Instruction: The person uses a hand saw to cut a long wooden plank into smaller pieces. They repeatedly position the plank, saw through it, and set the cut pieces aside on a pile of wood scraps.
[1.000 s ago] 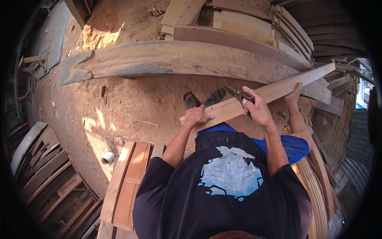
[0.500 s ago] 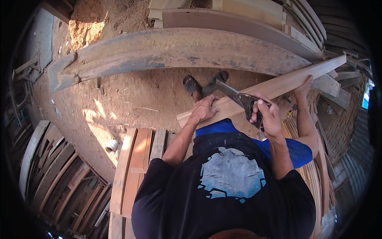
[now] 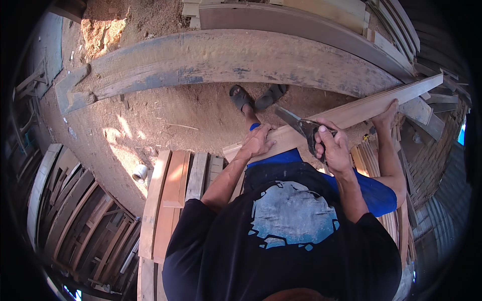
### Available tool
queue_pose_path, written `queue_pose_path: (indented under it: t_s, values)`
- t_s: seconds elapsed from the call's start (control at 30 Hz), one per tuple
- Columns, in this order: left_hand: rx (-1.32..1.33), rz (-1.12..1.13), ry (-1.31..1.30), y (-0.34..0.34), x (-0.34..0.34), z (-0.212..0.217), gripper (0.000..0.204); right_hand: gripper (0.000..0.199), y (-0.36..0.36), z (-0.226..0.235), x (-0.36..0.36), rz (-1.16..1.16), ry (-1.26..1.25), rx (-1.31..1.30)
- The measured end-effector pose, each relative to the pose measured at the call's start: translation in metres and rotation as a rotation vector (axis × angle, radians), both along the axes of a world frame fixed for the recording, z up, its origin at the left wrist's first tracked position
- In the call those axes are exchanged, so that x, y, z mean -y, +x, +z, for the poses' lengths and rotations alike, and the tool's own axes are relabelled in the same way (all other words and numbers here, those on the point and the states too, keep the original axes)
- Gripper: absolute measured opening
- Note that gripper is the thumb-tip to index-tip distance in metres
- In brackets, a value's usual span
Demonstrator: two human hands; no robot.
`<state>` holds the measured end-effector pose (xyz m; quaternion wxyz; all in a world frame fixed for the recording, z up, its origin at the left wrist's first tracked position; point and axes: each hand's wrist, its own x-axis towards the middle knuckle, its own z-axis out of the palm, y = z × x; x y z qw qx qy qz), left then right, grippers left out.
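Observation:
A long pale wooden plank (image 3: 351, 109) slants across my lap from near left to far right. My left hand (image 3: 258, 142) presses and grips it close to its near end, fingers curled over the top. In my right hand (image 3: 334, 146) is a handsaw (image 3: 292, 121), held by its dark handle, with the blade pointing away to the left across the plank. The handle partly hides the blade and the plank's edge under it. Farther along, my bare right foot (image 3: 385, 118) bears against the plank.
A large curved timber (image 3: 211, 57) lies ahead on the sawdust-covered ground, with more boards (image 3: 281, 22) behind. Two dark sandals (image 3: 271, 97) are between it and me. Planks (image 3: 165, 195) lie beside me at left, near a white cup (image 3: 140, 173); curved offcuts (image 3: 75, 210) are stacked farther left.
My right hand and the saw have shifted slightly left, and the blade appears shorter and more steeply tilted. My left hand stays on the plank. The whole view has shifted a little.

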<state>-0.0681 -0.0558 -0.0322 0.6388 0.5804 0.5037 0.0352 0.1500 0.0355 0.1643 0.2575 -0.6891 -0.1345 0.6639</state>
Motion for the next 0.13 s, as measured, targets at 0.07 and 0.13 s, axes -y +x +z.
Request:
queue_pose_path:
  t_s: [0.07,0.13]
  values:
    - [-0.007,-0.020,-0.040,-0.0026,-0.0131,0.0136,0.052,0.046,-0.0016,-0.0030,-0.0010,-0.010,-0.037,-0.006]
    - [-0.014,-0.036,-0.067,-0.0028,-0.0130,0.0110,0.057,0.039,-0.0037,-0.0046,0.0007,0.034,-0.073,0.019]
